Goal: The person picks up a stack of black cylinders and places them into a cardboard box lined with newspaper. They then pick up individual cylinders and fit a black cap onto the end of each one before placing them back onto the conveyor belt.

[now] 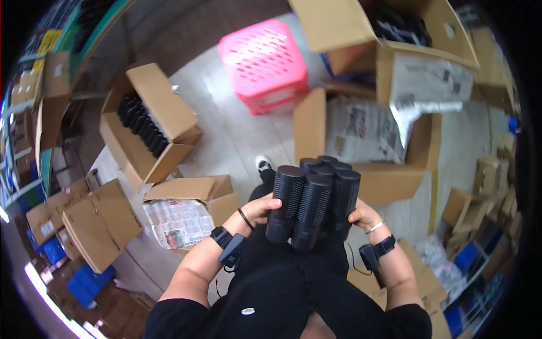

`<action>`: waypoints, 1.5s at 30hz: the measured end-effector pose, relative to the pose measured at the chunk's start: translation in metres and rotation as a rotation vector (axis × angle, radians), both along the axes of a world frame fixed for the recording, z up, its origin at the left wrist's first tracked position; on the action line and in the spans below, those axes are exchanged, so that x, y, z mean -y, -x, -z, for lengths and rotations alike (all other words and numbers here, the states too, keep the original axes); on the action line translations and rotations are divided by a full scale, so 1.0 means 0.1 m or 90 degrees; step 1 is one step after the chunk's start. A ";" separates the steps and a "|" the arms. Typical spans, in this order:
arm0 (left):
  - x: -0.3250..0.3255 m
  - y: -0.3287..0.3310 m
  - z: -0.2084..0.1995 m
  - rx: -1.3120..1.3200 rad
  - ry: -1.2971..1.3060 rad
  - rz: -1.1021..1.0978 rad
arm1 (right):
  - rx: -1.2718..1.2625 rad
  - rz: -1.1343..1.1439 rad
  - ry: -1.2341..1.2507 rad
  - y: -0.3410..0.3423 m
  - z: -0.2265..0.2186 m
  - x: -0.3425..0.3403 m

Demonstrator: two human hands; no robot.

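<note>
A bundle of black cylinders (311, 203), with rows of small slots or bristles down their sides, is held upright in front of my body. My left hand (261, 210) presses on the bundle's left side, its thumb across the nearest cylinder. From the other side my right hand (366, 216) grips the bundle, with most of its fingers hidden behind the cylinders. Beyond the bundle is an open cardboard box (420, 141) lined with newspaper (361, 127).
At the left, an open carton (127, 152) holds a row of similar black cylinders (141, 124). A pink perforated stool (262, 62) stands ahead. A smaller box (220, 192) with newspaper sits at my left, and another carton (333, 28) is at the far right.
</note>
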State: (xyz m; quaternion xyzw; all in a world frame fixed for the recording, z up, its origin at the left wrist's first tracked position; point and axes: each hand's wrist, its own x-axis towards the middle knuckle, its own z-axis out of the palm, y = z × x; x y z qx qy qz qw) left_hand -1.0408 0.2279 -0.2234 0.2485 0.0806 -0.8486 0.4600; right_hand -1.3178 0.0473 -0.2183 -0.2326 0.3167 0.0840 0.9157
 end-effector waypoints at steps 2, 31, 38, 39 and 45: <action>-0.18 -0.39 -0.16 0.015 -0.001 -0.023 | 0.022 -0.022 0.007 -0.50 -0.18 -0.10; 0.96 -5.61 -1.46 0.095 0.025 -0.266 | 0.132 -0.116 0.032 -6.11 -1.43 1.61; 2.23 -6.61 -1.50 0.084 0.016 -0.170 | 0.045 -0.004 0.032 -6.77 -1.33 2.40; 2.41 -6.79 -1.48 0.069 0.029 -0.148 | 0.038 0.012 0.026 -6.86 -1.25 2.53; 3.39 -7.77 -1.61 0.042 0.056 -0.048 | 0.072 0.139 0.067 -7.59 -1.37 3.05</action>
